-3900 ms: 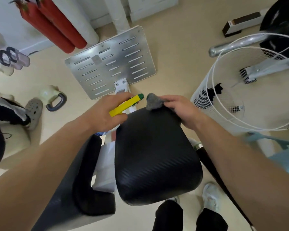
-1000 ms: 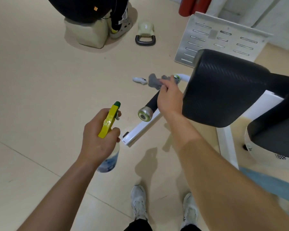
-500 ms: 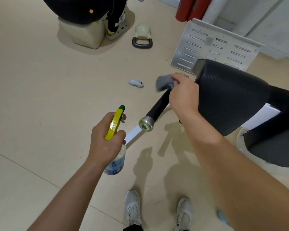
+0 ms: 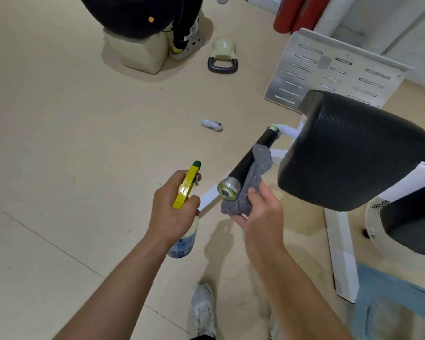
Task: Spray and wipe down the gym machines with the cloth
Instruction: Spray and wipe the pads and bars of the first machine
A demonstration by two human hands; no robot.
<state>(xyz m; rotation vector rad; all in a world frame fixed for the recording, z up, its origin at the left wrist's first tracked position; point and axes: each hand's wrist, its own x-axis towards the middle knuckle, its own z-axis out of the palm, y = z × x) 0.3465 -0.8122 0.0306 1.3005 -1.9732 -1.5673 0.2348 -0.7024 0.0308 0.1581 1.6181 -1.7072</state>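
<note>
My left hand grips a spray bottle with a yellow trigger head and a green nozzle, held just left of the machine's black handle bar. My right hand holds a grey cloth draped along the right side of that bar, down to its silver end cap. The machine's black padded cushion sits to the right on a white frame.
A slotted metal foot plate stands behind the cushion. A kettlebell, a small white remote-like object and a person seated on a block are on the floor beyond. A white fan guard is at right.
My right hand has slid the cloth from the far end of the handle bar down to its near silver end. The left hand and spray bottle have stayed roughly in place.
</note>
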